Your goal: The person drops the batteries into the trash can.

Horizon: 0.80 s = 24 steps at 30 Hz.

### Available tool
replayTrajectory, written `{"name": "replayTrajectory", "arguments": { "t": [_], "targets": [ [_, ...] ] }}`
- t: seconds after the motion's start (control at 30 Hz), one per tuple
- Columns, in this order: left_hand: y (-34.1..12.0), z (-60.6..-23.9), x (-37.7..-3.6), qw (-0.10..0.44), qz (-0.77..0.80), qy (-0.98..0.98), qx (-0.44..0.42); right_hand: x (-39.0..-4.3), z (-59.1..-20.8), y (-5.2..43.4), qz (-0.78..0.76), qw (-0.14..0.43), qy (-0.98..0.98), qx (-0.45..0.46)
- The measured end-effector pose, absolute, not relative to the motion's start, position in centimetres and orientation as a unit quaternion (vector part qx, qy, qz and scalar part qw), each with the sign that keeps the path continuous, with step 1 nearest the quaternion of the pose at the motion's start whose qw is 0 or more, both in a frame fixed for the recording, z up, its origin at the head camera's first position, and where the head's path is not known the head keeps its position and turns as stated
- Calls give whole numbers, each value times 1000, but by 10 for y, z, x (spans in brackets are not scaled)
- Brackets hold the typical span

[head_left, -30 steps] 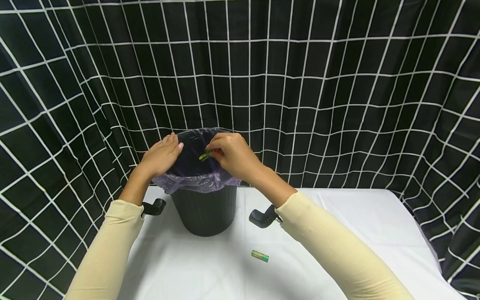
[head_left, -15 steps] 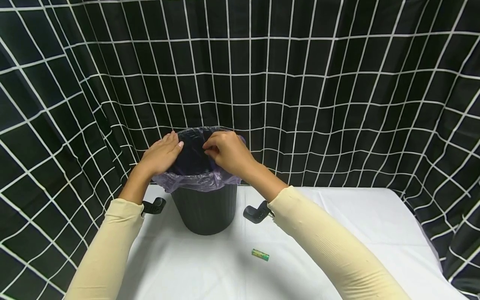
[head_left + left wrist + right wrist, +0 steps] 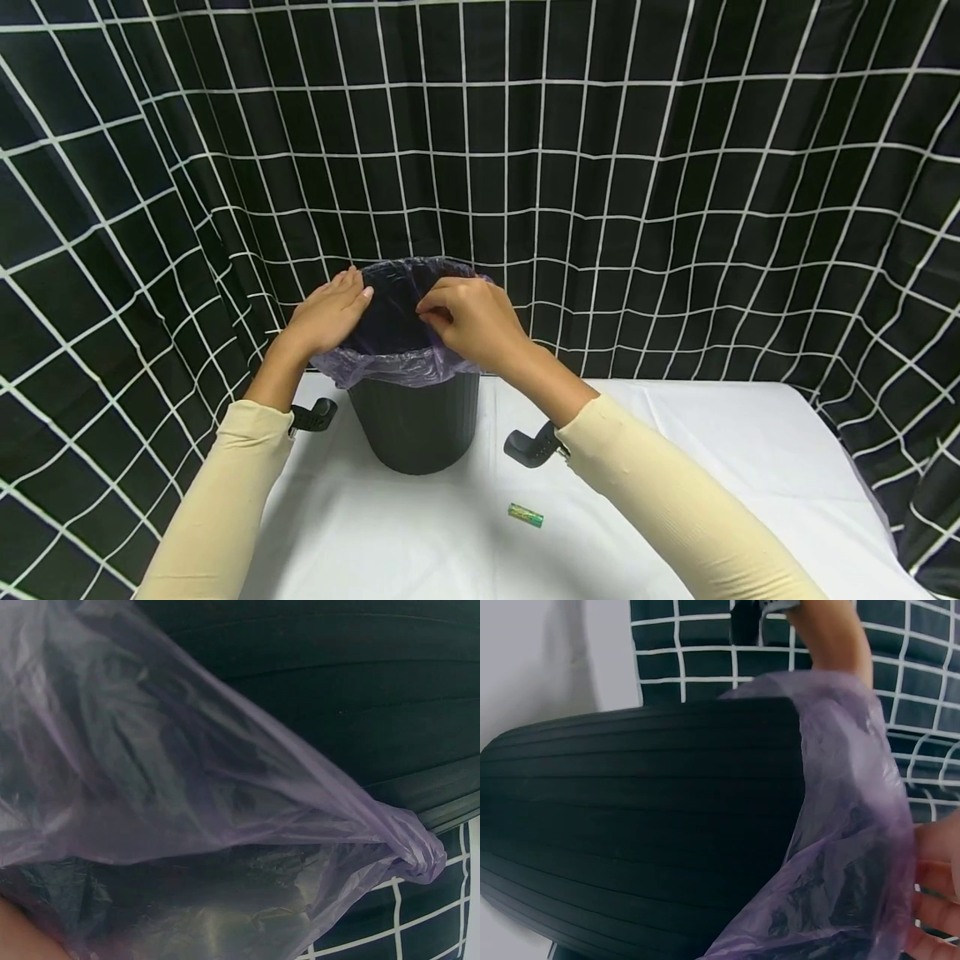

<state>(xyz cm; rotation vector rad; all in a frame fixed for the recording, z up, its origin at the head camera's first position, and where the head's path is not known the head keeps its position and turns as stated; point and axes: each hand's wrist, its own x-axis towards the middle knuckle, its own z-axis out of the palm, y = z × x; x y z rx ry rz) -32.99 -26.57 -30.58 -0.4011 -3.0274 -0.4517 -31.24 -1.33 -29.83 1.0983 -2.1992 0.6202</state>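
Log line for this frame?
left hand: rests on purple plastic liner | right hand: empty over black ribbed bin | green battery: on table

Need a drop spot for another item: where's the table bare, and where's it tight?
Bare white table to the right of the black bin, out to the curtain. Also bare in front, between the sleeves, left of the green battery. Crowded at the bin's rim: left hand and right hand are both on the purple liner.

Both hands crowd the bin (image 3: 415,429) mouth; open tablecloth (image 3: 750,467) lies right, save one battery (image 3: 526,515).
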Motion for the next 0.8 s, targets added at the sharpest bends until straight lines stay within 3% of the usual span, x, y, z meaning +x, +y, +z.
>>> {"name": "replayTrajectory", "arguments": {
  "t": [0.8],
  "targets": [
    [-266,-309,-331,32,-152,-978,-138,-254,-339,32,290,363,-767,443]
  ]
}}
